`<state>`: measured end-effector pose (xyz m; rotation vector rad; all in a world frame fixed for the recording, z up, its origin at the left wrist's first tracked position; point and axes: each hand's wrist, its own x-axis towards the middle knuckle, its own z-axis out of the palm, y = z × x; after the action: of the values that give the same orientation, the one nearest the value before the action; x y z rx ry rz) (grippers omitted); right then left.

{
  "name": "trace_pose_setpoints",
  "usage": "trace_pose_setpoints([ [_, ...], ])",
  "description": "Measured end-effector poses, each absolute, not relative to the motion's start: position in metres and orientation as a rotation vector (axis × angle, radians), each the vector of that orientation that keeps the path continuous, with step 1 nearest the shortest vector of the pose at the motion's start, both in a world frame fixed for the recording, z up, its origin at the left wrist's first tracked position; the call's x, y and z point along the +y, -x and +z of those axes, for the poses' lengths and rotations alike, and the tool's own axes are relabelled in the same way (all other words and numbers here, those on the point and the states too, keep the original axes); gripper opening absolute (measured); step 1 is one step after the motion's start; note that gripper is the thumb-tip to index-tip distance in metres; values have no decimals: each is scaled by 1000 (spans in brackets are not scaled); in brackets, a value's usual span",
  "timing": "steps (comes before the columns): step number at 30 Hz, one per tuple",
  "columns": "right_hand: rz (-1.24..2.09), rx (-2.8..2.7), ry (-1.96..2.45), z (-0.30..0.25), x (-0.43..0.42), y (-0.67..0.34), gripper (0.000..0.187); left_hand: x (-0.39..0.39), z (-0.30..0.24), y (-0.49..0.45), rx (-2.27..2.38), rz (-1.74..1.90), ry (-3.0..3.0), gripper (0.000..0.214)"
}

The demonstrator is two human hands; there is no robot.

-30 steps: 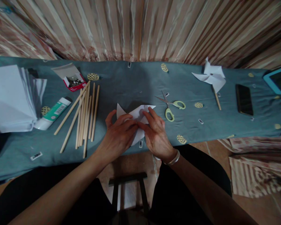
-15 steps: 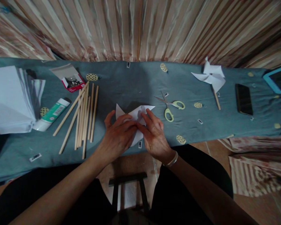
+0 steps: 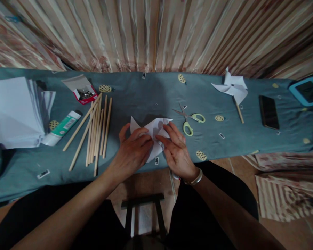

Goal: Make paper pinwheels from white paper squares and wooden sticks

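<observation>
A white paper pinwheel (image 3: 153, 127), with pointed corners and some of its paper folded inward, lies near the table's front edge. Over its left side, my left hand (image 3: 133, 147) is closed, bent fingers pressing the paper near the middle. My right hand (image 3: 178, 152) has its fingertips on the right side of the paper, holding a folded part. Fingers hide much of the centre. Just right of the paper lies a pair of scissors (image 3: 187, 117) with light green handles, blades apart.
Left of my hands lie several wooden sticks (image 3: 96, 132), a red box of metal pins (image 3: 86, 95), a green-white tube (image 3: 64, 126) and a paper stack (image 3: 13, 111). To the right are a finished pinwheel (image 3: 233, 86), a phone (image 3: 269, 111) and a blue-framed device (image 3: 309, 91).
My right hand has shifted slightly right, its thumb and fingers drawing back from the paper's centre. My left hand stays pressed on the paper. The whole view has tilted a little.
</observation>
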<state>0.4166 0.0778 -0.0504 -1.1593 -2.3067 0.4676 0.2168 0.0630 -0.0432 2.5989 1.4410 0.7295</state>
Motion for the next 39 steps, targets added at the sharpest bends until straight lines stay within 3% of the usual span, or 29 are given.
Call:
trace_pose_setpoints([
  [18, 313, -2427, 1241, -55, 76, -415, 40, 67, -49, -220, 1377, 788, -2538, 29],
  [39, 219, -2488, 1200, -54, 84, -407, 33, 69, -53, -225, 1402, 882, -2565, 29],
])
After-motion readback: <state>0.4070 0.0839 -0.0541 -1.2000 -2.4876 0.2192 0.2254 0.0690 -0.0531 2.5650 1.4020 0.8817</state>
